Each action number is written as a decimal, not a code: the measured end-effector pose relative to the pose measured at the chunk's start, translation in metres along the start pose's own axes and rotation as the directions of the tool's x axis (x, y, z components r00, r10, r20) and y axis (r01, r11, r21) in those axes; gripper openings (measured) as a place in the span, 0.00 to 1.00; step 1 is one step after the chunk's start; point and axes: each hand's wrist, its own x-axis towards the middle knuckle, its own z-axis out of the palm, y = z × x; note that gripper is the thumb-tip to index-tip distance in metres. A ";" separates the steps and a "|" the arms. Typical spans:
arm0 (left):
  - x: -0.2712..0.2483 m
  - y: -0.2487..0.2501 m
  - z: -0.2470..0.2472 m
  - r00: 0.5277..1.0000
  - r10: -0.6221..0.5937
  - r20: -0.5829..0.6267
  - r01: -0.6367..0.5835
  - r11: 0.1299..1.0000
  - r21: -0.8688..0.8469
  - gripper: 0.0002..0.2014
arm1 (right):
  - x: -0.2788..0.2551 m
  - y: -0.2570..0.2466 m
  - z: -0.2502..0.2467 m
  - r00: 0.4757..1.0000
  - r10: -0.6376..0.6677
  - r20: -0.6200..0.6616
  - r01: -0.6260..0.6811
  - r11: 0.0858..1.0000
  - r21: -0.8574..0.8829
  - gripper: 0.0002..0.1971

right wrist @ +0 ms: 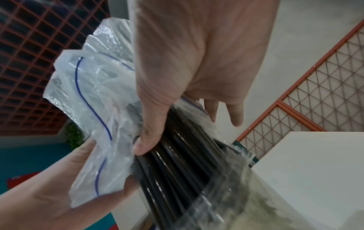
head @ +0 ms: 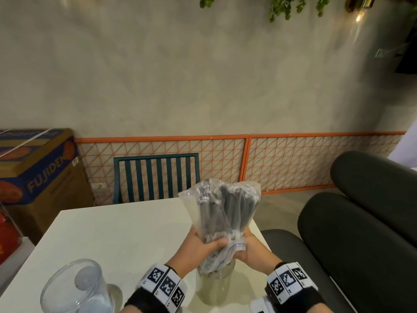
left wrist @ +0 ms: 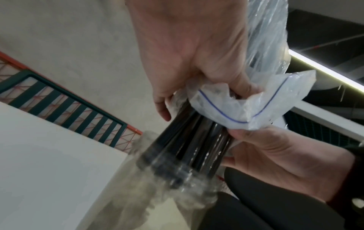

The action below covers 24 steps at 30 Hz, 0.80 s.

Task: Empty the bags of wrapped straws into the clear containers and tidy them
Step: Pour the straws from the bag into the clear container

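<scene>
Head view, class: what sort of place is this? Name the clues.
Probably a café seating area: a white table, a dark cushioned bench, an orange lattice wall panel, and a clear bag of black wrapped straws.

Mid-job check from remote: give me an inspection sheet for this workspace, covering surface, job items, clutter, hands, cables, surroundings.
Surface: white table, bare where visible.
Job's things: zip bag of dark wrapped straws, upended with its mouth over a clear container; straw ends are entering it. A second clear container stands at near left, no straws visible in it.
Clutter: nothing seen.
Grips: left hand grips the bag and straw bundle; right hand holds the bag's mouth end.
Cables: nothing seen.
Surroundings: teal slatted chair behind the table, printed cardboard box at left, orange lattice panel along the wall, dark cushioned seat at right.
</scene>
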 end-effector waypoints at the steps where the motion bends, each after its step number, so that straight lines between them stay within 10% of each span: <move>1: 0.001 0.006 0.000 0.999 0.029 -0.031 -0.029 1.000 -0.003 0.44 | 0.001 -0.002 -0.001 0.999 -0.032 -0.018 0.032 0.999 0.007 0.48; 5: 0.002 0.020 0.000 0.988 0.086 -0.126 -0.083 0.996 0.035 0.14 | -0.003 -0.017 0.000 0.991 -0.112 -0.068 0.111 0.994 -0.016 0.53; 24: -0.021 0.002 0.007 0.938 0.081 -0.337 -0.113 0.991 -0.077 0.14 | -0.005 -0.004 0.026 0.981 -0.081 -0.176 0.109 0.982 0.155 0.37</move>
